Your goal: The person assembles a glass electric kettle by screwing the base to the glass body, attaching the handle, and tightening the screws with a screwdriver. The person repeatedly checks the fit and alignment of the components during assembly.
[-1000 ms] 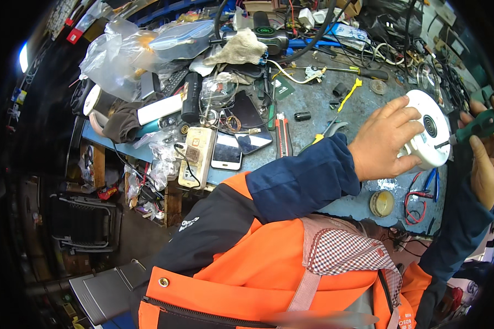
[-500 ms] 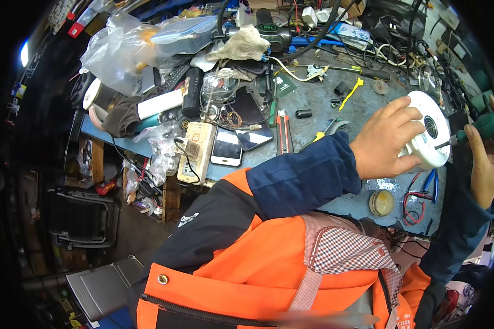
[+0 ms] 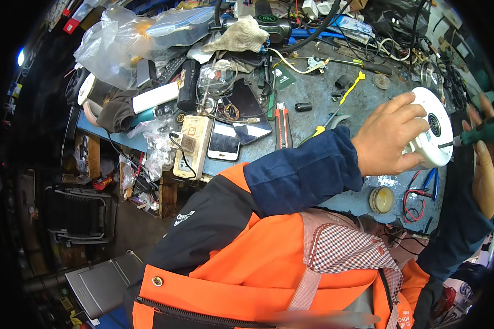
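Observation:
My left hand (image 3: 392,134) is closed on a white round device (image 3: 442,112) with a dark ringed disc on its face, tilted on edge above the bench. Over at the right rim, my right hand (image 3: 486,181) has its thumb and fingers around the green handle of a screwdriver (image 3: 482,131). The screwdriver's tip touches the white device near its lower right edge. Part of the right hand is dim and blurred at the picture's border.
Below the device sit a small round tin (image 3: 381,199) and red and blue wire leads (image 3: 417,200). A red-grey utility knife (image 3: 283,127), two phones (image 3: 224,141), and a yellow-handled screwdriver (image 3: 335,115) lie left of my hands. Cables and plastic bags (image 3: 112,49) crowd the back.
The right hand's fingers have shifted on the screwdriver handle, and the handle has tilted slightly lower. The left hand keeps its hold on the device. The whole view has shifted a little.

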### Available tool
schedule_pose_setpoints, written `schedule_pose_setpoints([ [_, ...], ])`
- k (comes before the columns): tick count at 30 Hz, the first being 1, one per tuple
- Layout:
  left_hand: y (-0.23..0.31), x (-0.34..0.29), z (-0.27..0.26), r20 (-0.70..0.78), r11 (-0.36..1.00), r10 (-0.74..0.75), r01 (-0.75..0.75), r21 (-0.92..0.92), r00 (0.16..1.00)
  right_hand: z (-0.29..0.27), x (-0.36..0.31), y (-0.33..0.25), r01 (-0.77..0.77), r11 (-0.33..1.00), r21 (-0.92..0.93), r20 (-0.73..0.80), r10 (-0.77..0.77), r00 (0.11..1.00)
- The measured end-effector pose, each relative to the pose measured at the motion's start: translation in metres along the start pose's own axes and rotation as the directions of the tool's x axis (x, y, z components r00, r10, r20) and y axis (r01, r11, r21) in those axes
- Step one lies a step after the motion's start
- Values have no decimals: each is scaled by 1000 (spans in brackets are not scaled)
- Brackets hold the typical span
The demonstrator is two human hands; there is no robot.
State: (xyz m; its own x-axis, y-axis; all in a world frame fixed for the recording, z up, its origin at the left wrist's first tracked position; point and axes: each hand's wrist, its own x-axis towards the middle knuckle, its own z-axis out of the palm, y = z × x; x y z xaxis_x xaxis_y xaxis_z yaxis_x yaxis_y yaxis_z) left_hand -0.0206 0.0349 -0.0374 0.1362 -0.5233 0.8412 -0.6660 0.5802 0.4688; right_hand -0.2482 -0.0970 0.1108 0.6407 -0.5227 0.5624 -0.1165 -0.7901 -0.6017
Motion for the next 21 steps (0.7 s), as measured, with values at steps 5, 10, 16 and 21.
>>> schedule_pose_setpoints([
  [5, 0, 1, 2, -8, 1000, 14, -14, -2, 1000, -18, -11, 27, -120, 959, -255, -74, 104, 992],
  [10, 1, 2, 5, 4, 1000, 11, -11, -27, 1000, 5, -1, -2, -60, 997, 46, -48, 62, 997],
  [16, -2, 6, -9, 87, 991, 61, -71, 116, 994, 21, 6, -16, 9, 970, 244, -94, 14, 995],
  [21, 3, 13, -9, 155, 990, 49, -68, 121, 987, 14, 2, -39, 319, 935, 155, -666, -139, 733],
])
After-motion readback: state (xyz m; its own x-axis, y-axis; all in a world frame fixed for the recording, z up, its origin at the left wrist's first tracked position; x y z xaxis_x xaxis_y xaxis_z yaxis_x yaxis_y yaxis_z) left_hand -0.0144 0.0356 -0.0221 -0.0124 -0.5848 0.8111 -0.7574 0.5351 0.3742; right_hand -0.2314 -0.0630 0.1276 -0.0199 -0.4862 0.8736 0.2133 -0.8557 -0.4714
